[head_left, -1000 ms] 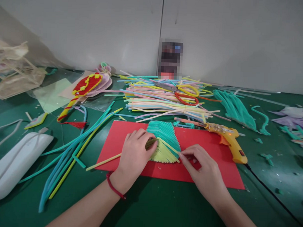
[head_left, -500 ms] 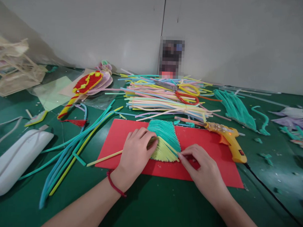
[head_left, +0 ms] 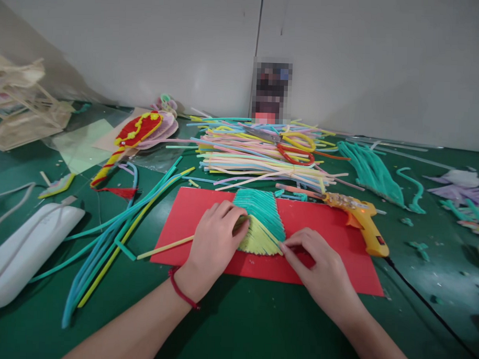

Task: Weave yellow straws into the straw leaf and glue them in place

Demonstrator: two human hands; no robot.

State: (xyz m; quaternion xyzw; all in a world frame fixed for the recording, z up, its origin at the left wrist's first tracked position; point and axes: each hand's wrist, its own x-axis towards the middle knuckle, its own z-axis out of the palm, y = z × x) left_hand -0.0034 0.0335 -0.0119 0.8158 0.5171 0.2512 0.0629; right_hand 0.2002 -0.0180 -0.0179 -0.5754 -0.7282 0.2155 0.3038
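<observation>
On a red card lies a panel of teal pipe cleaners set side by side. Over its lower part spreads a fan of pale yellow pipe cleaners. My left hand, with a dark red cord at the wrist, is curled over the fan's left side, thumb and fingers pinched near its top. A long pale yellow pipe cleaner sticks out to the left from under this hand. At the fan's lower right corner, my right hand pinches a yellow pipe cleaner's end between thumb and index finger.
A yellow hot glue gun rests on the card's right, its cord trailing right. Behind are piled pipe cleaners with orange-and-yellow scissors. Leftward lie blue and teal pipe cleaners, a red-yellow fan-shaped piece and a white power strip.
Almost nothing differs. My right hand's fingertips have shifted very slightly left at the fan's corner; my left hand stays in place.
</observation>
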